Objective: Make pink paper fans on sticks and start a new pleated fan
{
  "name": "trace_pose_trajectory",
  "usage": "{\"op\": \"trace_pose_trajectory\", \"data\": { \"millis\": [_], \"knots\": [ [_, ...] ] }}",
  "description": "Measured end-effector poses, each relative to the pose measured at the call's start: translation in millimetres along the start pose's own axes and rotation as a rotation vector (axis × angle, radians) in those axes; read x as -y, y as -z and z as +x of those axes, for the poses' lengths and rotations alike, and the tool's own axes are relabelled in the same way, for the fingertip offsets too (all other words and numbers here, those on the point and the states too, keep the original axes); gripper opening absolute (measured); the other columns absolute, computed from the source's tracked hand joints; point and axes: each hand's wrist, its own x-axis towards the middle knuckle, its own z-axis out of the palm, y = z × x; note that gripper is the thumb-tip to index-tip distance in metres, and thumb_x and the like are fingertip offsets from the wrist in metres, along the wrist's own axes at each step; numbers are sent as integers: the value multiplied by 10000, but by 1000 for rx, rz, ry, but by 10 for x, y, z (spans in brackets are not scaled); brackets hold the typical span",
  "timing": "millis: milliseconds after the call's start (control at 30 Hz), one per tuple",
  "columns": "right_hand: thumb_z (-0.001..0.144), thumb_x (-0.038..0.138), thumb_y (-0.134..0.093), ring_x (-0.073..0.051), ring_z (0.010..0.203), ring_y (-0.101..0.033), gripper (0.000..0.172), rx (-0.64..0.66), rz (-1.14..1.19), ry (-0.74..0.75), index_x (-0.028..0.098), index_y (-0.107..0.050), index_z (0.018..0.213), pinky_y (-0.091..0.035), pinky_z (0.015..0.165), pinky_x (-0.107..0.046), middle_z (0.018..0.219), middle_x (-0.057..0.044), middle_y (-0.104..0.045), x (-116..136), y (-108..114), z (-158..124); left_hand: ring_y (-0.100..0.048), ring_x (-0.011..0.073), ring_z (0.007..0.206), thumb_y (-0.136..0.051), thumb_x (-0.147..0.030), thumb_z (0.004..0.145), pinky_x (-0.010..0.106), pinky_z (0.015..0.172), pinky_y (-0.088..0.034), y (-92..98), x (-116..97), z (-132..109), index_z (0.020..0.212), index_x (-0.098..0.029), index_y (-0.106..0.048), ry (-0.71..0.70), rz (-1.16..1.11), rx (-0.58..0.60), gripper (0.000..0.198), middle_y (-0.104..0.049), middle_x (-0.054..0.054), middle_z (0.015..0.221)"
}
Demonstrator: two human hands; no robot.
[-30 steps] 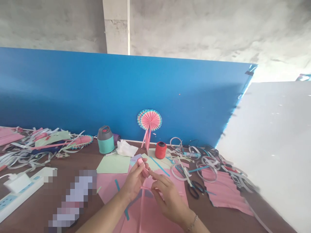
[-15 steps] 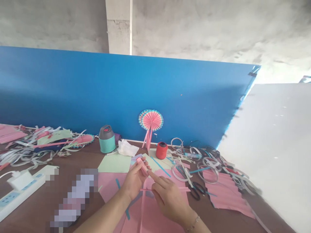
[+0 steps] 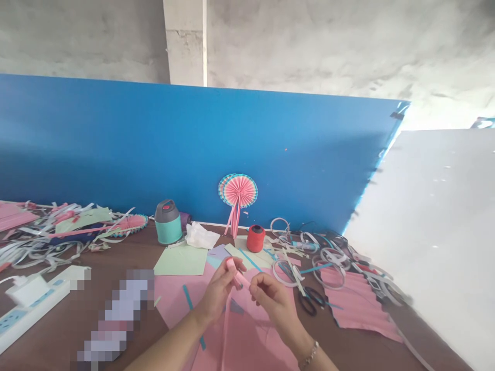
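Observation:
My left hand (image 3: 217, 294) pinches a small folded pink paper piece (image 3: 234, 272) held above the table. My right hand (image 3: 275, 301) is closed on the other end of that pink piece, fingers curled, a bracelet on its wrist. A long pink strip (image 3: 226, 330) hangs down from the piece over pink paper sheets (image 3: 247, 345) lying on the brown table (image 3: 65, 330).
A pink round paper fan (image 3: 237, 191) leans on the blue board (image 3: 154, 149). A teal flask (image 3: 168, 222), white tissue (image 3: 201, 236), red thread spool (image 3: 256, 238), scissors (image 3: 311, 301), tape rings (image 3: 284, 273), pleated pink paper (image 3: 359, 306), green sheet (image 3: 181, 260), power strip (image 3: 27, 304), paper scraps (image 3: 58, 232).
Both hands have lifted slightly and come together; my right hand, earlier reaching with fingers extended, has now curled shut on the pink piece.

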Motion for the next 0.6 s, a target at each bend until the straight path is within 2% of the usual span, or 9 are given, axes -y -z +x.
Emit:
{"op": "trace_pose_trajectory", "data": {
  "millis": [67, 167, 300, 433, 600],
  "knots": [
    [777, 390, -596, -104, 543, -439, 240, -24, 160, -102, 187, -522, 674, -377, 512, -224, 604, 30, -464, 81, -8, -5, -476, 132, 698, -561, -411, 829, 265, 698, -392, -48, 7, -40, 861, -181, -612, -15, -3, 35, 237, -536, 26, 819],
    [734, 388, -634, -114, 555, -454, 245, -48, 282, -169, 189, -521, 646, -385, 542, -234, 578, 30, -465, 203, -45, -31, -473, 131, 684, -532, -375, 851, 276, 705, -403, -80, 0, -64, 735, -172, -591, -42, -57, 75, 241, -509, 19, 772],
    [720, 383, -638, -121, 559, -428, 242, -7, 267, -212, 190, -529, 622, -361, 553, -248, 574, 22, -487, 199, -103, -29, -478, 131, 636, -480, -362, 868, 284, 637, -424, -94, -5, -75, 865, -184, -595, 17, -100, 89, 212, -501, 19, 786],
    [735, 394, -628, -112, 585, -411, 268, 0, 201, -241, 174, -539, 610, -332, 577, -239, 594, 25, -480, 106, -105, 1, -494, 130, 652, -460, -287, 855, 290, 642, -434, -105, -1, -80, 839, -180, -581, 47, -129, 109, 163, -504, 27, 882],
    [739, 418, -625, -107, 580, -395, 275, 14, 205, -264, 174, -550, 637, -311, 564, -233, 599, 30, -475, 93, -80, 2, -489, 142, 660, -399, -314, 886, 302, 680, -424, -115, -14, -85, 843, -178, -573, 42, -149, 135, 225, -493, 20, 806]
  ]
}}
